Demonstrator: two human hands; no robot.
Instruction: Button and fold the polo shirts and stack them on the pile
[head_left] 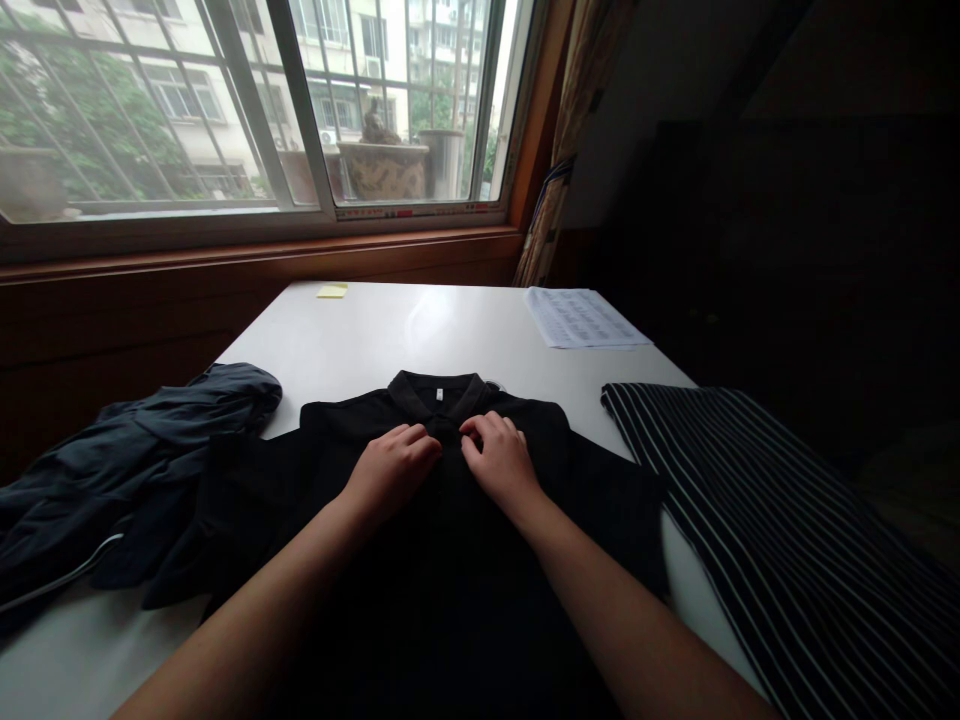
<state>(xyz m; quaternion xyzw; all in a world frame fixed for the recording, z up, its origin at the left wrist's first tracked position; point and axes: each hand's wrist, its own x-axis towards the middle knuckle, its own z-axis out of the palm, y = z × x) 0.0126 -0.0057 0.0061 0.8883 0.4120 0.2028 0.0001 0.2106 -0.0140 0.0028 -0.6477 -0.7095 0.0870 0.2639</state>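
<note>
- A black polo shirt [442, 570] lies spread on a white table [442, 325], collar [438, 382] toward the far edge.
- Left hand [396, 464] and right hand [499, 458] curl just below the collar; whether either pinches cloth cannot be told.
- An uneven tug could skew the collar; a sleeve [251, 490] meeting the crumpled dark garment [169, 425] at the left edge might drag it along.

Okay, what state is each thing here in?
Black collared fabric shirt, spread out.
Left grip, fingers bent at the shirt, hold unclear.
Right grip, fingers bent, hold unclear.
Dark blue-grey cloth garment, bunched.
White-striped black cloth, mostly smooth.
Printed white paper sheets, flat.
Small yellow paper note, flat.
Patterned fabric curtain, tied back.
Metal-framed glass window, open or shut unclear.
</note>
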